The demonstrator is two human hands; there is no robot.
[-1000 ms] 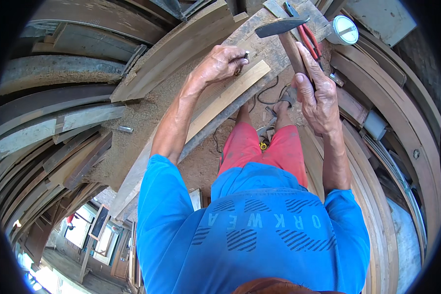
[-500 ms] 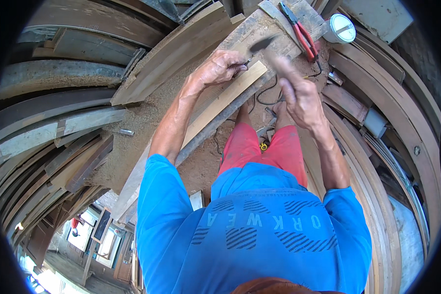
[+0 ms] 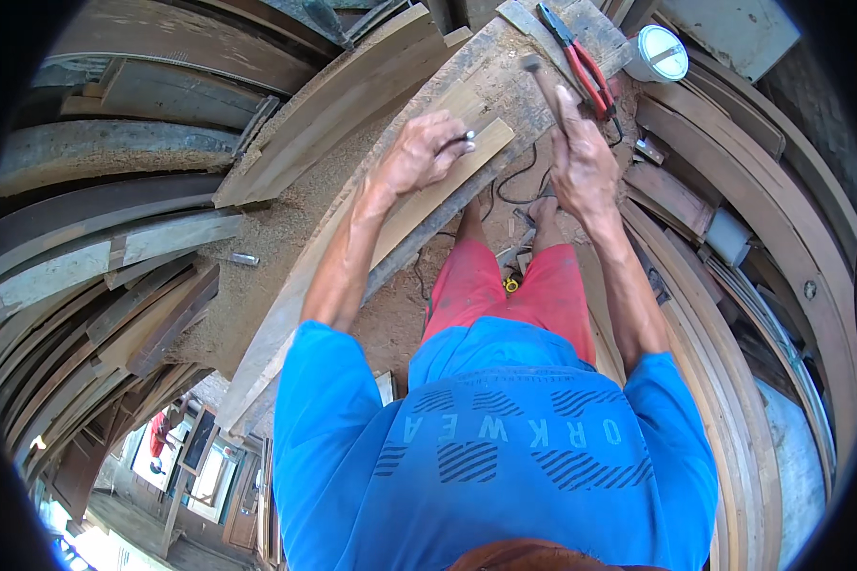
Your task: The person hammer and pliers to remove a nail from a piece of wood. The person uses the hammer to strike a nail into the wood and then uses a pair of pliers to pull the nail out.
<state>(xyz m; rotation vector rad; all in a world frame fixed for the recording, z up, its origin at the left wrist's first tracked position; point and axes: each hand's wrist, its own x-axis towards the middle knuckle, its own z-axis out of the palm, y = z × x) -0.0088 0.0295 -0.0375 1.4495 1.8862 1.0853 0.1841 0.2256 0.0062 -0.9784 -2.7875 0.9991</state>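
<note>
My left hand (image 3: 421, 157) is closed over the workbench (image 3: 257, 373), pinching a thin metal piece (image 3: 468, 135) whose bright end sticks out between thumb and fingers. I cannot tell its exact kind. Just beside that hand, a light wooden strip (image 3: 491, 143) lies along the bench edge. To the right, my right hand (image 3: 584, 162) is wrapped round the handle of a hammer (image 3: 546, 84). The small dark hammer head points to the far side, over the bench's sawdust-covered far part, apart from the metal piece.
Red-handled pliers (image 3: 592, 76) lie at the bench's far end, near a white-lidded tub (image 3: 661, 54). A wide board (image 3: 338, 100) leans on the far left. Stacked curved-looking planks (image 3: 733, 162) line the right. A black cable (image 3: 516, 190) runs below the bench edge.
My left hand has drawn back to the left and nearer with the thin metal piece. The hammer head has swung away from it toward the far right.
</note>
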